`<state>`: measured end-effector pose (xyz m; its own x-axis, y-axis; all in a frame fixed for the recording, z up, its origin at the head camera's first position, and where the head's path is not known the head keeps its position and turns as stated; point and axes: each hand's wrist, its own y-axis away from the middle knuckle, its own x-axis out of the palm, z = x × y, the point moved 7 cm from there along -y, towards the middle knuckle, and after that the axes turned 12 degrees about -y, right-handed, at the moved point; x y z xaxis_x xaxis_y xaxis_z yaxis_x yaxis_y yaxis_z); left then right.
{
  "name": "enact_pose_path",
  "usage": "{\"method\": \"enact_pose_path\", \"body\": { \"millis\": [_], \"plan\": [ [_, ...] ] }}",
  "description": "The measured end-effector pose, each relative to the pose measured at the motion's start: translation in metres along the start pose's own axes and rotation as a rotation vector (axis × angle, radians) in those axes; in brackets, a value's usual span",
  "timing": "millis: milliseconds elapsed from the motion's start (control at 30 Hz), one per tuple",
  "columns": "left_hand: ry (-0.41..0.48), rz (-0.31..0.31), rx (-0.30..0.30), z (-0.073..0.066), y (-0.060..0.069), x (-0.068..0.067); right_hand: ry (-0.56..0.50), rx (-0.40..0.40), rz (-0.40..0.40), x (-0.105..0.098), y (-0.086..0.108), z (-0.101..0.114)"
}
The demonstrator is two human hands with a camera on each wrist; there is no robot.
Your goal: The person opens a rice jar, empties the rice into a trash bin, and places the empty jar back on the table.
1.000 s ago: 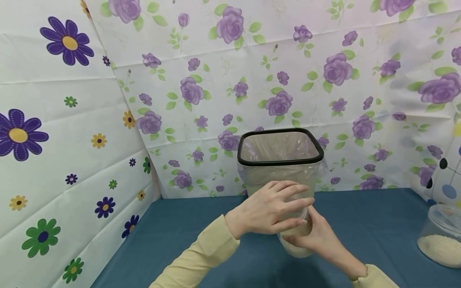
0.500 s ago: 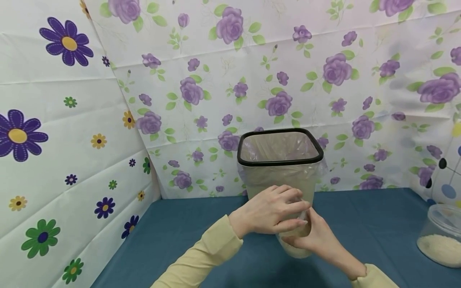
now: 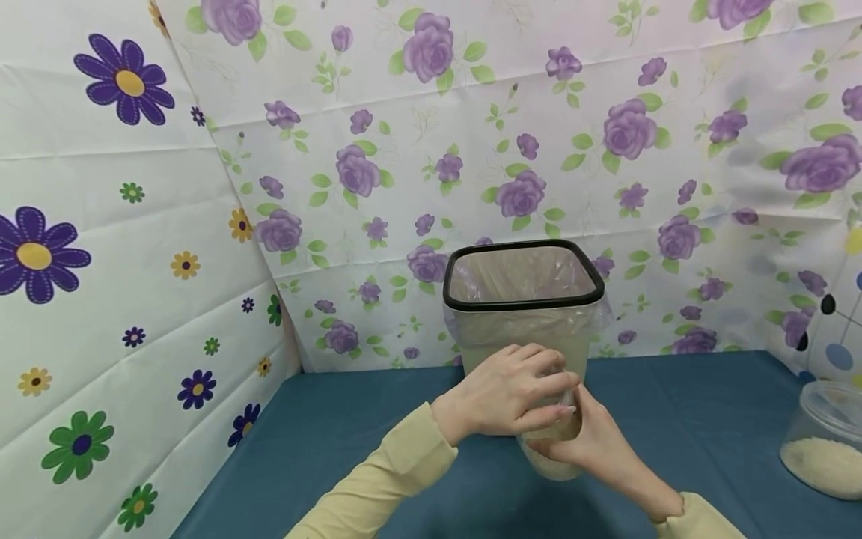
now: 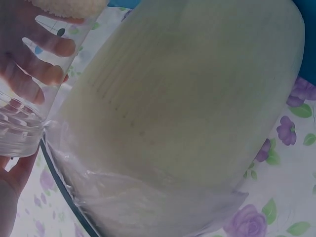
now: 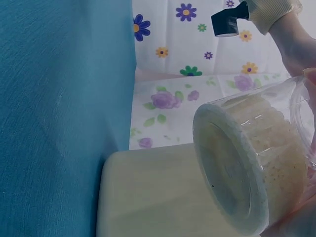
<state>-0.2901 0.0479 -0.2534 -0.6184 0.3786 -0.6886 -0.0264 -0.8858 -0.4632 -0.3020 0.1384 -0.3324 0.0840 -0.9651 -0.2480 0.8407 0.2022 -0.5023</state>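
A clear plastic jar (image 5: 237, 163), partly filled with pale grains that look like rice, is held above the table in front of a bin. My right hand (image 3: 602, 438) grips the jar's body from the right; its fingers show through the clear wall in the left wrist view. Over the top lies my left hand (image 3: 508, 393), fingers curled round the clear ridged lid (image 4: 19, 131). Whether the lid is loose cannot be seen. In the right wrist view the jar is tilted, its round base toward the camera.
Just behind the hands stands a beige bin (image 3: 579, 344) with a black rim (image 3: 525, 305) and a clear liner bag folded over it. Another clear lidded jar (image 3: 824, 457) with pale grains stands at the right on the blue tablecloth (image 3: 687, 419). Flowered sheets hang behind and at the left.
My left hand has shifted slightly at the lid, its fingers drawing closer together and wrist moving a little right. My right hand and the jar stay nearly in place.
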Motion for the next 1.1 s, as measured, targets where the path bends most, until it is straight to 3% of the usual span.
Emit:
{"method": "enact_pose_path", "body": {
  "millis": [267, 400, 767, 1100],
  "plan": [
    [-0.017, -0.031, -0.010, 0.0010, 0.0004, 0.0026, 0.028, -0.008, -0.012, 0.0000, -0.0011, -0.0011],
    [-0.041, -0.058, -0.051, 0.0023, 0.0001, 0.0029, 0.024, -0.003, -0.014, -0.0004, -0.0018, -0.0015],
    [-0.020, -0.116, -0.256, 0.0033, 0.0039, 0.0082, 0.011, -0.020, -0.016, 0.0022, -0.0016, -0.0028],
    [-0.065, -0.169, -0.501, 0.0045, 0.0052, 0.0047, 0.029, -0.105, -0.021, 0.0040, -0.0030, -0.0015]
  ]
}}
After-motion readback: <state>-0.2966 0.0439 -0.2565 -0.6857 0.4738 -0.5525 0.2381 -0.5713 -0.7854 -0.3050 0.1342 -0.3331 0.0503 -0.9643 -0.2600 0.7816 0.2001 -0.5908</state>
